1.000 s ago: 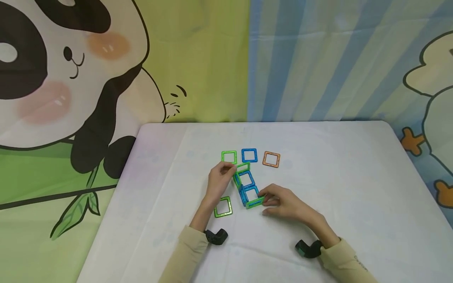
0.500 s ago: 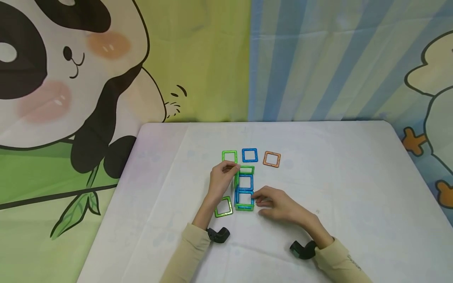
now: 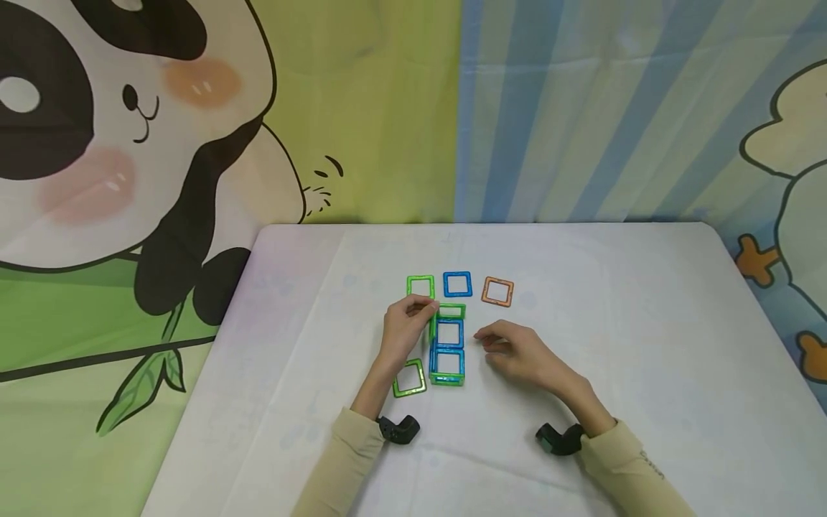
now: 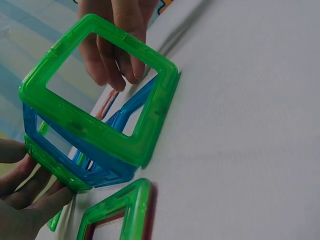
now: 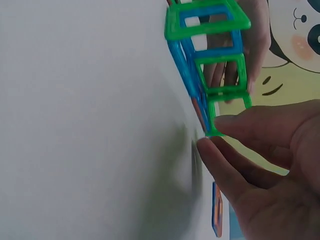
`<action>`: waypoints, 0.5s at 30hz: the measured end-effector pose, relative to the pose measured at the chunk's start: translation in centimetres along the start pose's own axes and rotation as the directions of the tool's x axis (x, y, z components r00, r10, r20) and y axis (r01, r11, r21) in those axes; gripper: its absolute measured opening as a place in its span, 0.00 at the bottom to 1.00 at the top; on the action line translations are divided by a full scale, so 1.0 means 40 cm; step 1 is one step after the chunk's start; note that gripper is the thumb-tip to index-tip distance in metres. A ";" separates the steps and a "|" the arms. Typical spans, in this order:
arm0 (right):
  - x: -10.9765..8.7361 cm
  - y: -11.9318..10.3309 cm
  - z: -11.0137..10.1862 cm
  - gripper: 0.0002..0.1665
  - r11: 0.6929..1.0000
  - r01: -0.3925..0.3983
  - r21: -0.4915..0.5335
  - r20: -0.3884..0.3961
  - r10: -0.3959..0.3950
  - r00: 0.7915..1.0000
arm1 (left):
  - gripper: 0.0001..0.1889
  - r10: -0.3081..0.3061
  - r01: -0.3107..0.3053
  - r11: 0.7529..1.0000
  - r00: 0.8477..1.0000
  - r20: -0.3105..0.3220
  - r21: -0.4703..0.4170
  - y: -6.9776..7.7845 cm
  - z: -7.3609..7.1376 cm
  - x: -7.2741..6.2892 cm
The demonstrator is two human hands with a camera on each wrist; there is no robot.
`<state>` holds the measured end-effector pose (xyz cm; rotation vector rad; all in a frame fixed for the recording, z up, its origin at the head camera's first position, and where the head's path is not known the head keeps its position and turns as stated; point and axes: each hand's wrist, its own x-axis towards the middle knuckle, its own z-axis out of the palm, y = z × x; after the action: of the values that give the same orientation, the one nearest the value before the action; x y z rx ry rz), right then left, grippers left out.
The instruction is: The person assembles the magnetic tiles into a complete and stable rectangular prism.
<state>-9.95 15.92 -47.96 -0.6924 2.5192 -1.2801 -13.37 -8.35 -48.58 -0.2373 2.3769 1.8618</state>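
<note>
A small structure of magnetic square tiles stands mid-table. Two blue tiles lie flat as its base. A blue tile and a green tile form the left side, with upright green tiles at the far end and the near end. My left hand holds the green side tile near the far left corner; its fingertips show against that tile in the left wrist view. My right hand hovers just right of the structure, fingers loosely bent, nothing between them.
Beyond the structure lie a loose green tile, a blue tile and an orange tile in a row. Another green tile lies left of it, beside my left wrist. The white table backs onto a printed curtain.
The structure has turned from slanted to straight, its near end swinging left. My right hand has let go of the near end and drawn off to the right; my left hand keeps its hold.
</note>
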 end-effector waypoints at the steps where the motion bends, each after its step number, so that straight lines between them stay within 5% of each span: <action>1: 0.004 0.003 -0.005 0.20 1.000 -0.004 -0.018 -0.018 0.004 1.000 | 0.11 -0.001 0.001 1.000 1.000 0.000 0.000 -0.001 0.000 0.000; 8: 0.035 0.004 -0.035 0.18 0.977 -0.032 -0.210 -0.125 0.005 0.992 | 0.11 0.001 -0.001 1.000 1.000 0.004 -0.001 -0.003 -0.001 -0.001; 15: 0.073 -0.005 -0.053 0.20 0.916 -0.057 -0.397 -0.177 -0.015 0.984 | 0.11 0.007 -0.007 1.000 1.000 -0.002 0.003 -0.002 -0.001 -0.003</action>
<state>-13.28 15.80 -46.51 -0.6507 2.9678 -0.8515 -13.24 -8.42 -48.63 -0.2309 2.3842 1.8618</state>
